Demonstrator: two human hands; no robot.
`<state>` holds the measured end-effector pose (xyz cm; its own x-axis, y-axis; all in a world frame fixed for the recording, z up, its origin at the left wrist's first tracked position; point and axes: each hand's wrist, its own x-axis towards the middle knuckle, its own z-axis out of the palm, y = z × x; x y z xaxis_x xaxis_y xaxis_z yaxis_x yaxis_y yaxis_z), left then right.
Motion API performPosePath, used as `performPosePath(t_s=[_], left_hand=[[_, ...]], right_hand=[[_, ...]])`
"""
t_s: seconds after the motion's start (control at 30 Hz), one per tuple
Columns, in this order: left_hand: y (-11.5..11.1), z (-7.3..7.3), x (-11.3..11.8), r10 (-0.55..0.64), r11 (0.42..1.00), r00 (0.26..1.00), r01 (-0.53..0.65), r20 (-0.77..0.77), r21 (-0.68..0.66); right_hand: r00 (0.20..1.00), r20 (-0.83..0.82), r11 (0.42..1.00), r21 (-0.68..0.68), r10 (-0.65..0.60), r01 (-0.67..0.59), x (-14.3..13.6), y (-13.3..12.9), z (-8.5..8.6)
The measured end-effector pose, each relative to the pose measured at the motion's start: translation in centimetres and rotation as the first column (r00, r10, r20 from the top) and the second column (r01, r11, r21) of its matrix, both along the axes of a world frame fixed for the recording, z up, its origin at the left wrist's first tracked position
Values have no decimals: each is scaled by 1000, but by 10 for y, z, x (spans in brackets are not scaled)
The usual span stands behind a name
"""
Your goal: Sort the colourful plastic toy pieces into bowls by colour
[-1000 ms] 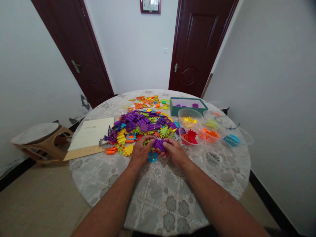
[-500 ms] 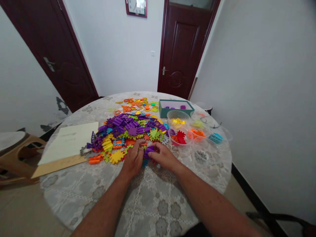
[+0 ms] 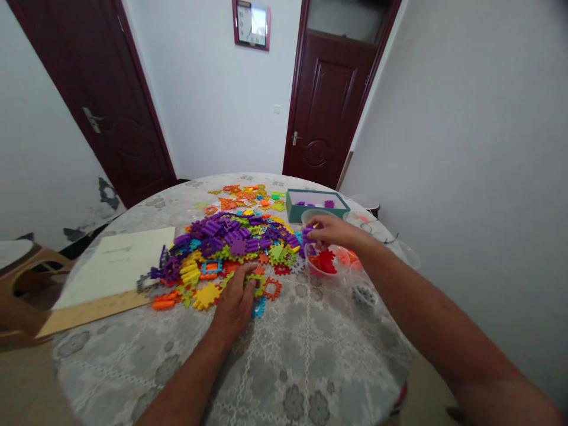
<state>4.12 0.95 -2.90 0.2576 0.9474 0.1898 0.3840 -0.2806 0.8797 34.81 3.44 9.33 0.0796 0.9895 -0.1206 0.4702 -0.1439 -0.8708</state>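
My right hand (image 3: pixel 327 231) is pinched on a purple piece (image 3: pixel 307 235) above the clear bowl of red pieces (image 3: pixel 326 261). My left hand (image 3: pixel 237 296) rests at the near edge of a heap of mixed plastic pieces (image 3: pixel 237 245), its fingers apart over a light green piece (image 3: pixel 258 284). Whether those fingers grip the piece is hard to tell. Right beside them lie an orange-red square frame (image 3: pixel 272 289) and a blue piece (image 3: pixel 259 307). A yellow gear-shaped piece (image 3: pixel 206 295) is left of that hand.
A green box (image 3: pixel 317 205) with purple pieces stands at the back right. Several clear bowls sit at the right, one with grey pieces (image 3: pixel 364 296). Paper (image 3: pixel 119 254) and a brown strip (image 3: pixel 95 310) lie at the left. Orange and yellow pieces (image 3: pixel 244 195) are farther back.
My right hand has moved right and away from my left hand, carrying a purple piece to the bowls. My left hand has stayed near the heap. The view has tilted up slightly.
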Motion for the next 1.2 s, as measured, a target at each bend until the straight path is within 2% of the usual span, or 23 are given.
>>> performPosePath(t_s=[0.07, 0.17, 0.27, 0.37, 0.47, 0.53, 0.6, 0.7, 0.8, 0.9, 1.03, 1.13, 1.2], left_hand=[[1, -1, 0, -16, 993, 994, 29, 104, -118], [4, -3, -1, 0, 978, 974, 47, 228, -202], [9, -4, -2, 33, 973, 946, 43, 323, -226], [11, -6, -2, 21, 972, 929, 67, 370, -223], [9, -6, -1, -35, 971, 920, 124, 391, -204], [6, -5, 0, -82, 967, 915, 170, 395, -192], [4, -3, 0, -123, 961, 914, 207, 386, -185], [1, 1, 0, -161, 957, 923, 233, 351, -173], [-1, 4, 0, -202, 960, 929, 250, 309, -124], [-4, 5, -1, -250, 950, 911, 296, 327, -99], [-8, 3, 0, -317, 922, 885, 371, 341, -106], [-8, 3, 1, -295, 928, 903, 349, 312, -133], [-8, 4, 1, -236, 947, 927, 287, 290, -147]], right_hand=[[979, -85, 979, 67, -185, 191, 20, 36, 4], [938, -161, 929, 160, -308, 333, 41, 72, 11], [899, -211, 879, 216, -384, 426, 50, 86, 15], [888, -234, 859, 248, -397, 449, 47, 83, 10], [923, -234, 904, 231, -307, 359, 30, 66, -3], [969, -161, 951, 219, -185, 218, 11, 47, -12], [1000, 9, 971, 237, -25, 22, -11, 22, -19], [939, 303, 922, 292, 165, -256, -47, -17, -25], [848, 466, 855, 302, 254, -421, -79, -46, -31], [825, 500, 848, 288, 263, -446, -98, -62, -43], [866, 441, 879, 282, 237, -384, -101, -69, -58], [889, 409, 900, 275, 208, -337, -79, -67, -54], [904, 414, 923, 295, 109, -246, -51, -61, -43]])
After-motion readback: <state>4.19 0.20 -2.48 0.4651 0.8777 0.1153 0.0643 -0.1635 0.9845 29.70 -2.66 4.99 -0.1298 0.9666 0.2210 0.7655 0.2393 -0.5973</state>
